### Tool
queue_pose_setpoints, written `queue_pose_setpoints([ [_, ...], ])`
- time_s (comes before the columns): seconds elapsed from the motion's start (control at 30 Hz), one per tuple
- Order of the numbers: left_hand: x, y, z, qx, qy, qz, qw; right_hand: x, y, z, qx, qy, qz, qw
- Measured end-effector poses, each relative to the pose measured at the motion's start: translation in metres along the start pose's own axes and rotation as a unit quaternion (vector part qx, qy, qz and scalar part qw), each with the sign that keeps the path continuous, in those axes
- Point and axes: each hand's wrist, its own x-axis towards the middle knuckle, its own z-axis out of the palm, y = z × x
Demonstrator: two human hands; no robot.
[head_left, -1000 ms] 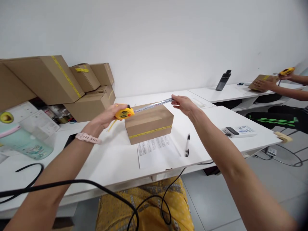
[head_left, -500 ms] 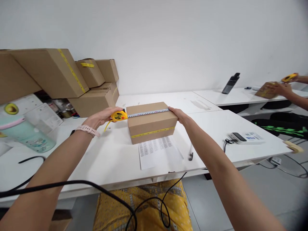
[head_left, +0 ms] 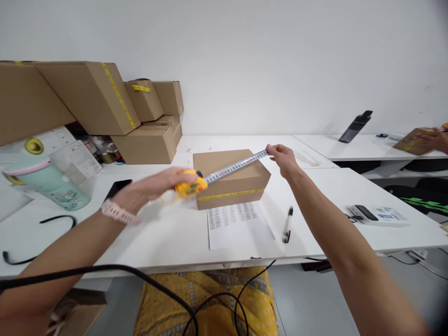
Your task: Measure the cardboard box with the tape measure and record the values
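My left hand [head_left: 164,182], blurred by motion, is closed round the yellow case of a tape measure [head_left: 192,185] at the left end of a cardboard box [head_left: 227,163]. The metal blade is pulled out and slants up to the right over the box. At its far end, my right hand [head_left: 282,157] pinches the blade's tip, just beyond the box's back right side. A yellow strip of tape runs along the box's front face. Under the box's front edge lies a printed sheet [head_left: 238,226] with columns of small text.
Several cardboard boxes [head_left: 143,144] are stacked at the left, behind a mint bottle [head_left: 56,179] and a dark phone [head_left: 117,187]. A pen [head_left: 288,224] and a white device [head_left: 378,215] lie rightward. A black cable [head_left: 115,267] crosses in front. Another person's hand [head_left: 434,139] holds a box.
The tape blade has lifted from lying straight across the box top to a slant. My left hand has come nearer and lower; my right hand has left the box's right edge, moving up and right.
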Motion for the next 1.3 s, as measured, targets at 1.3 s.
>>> queue_pose_setpoints([
  [1.3, -0.023, -0.056, 0.126, -0.236, 0.353, 0.088, 0.901, -0.024, 0.030, -0.022, -0.150, 0.026, -0.033, 0.988],
])
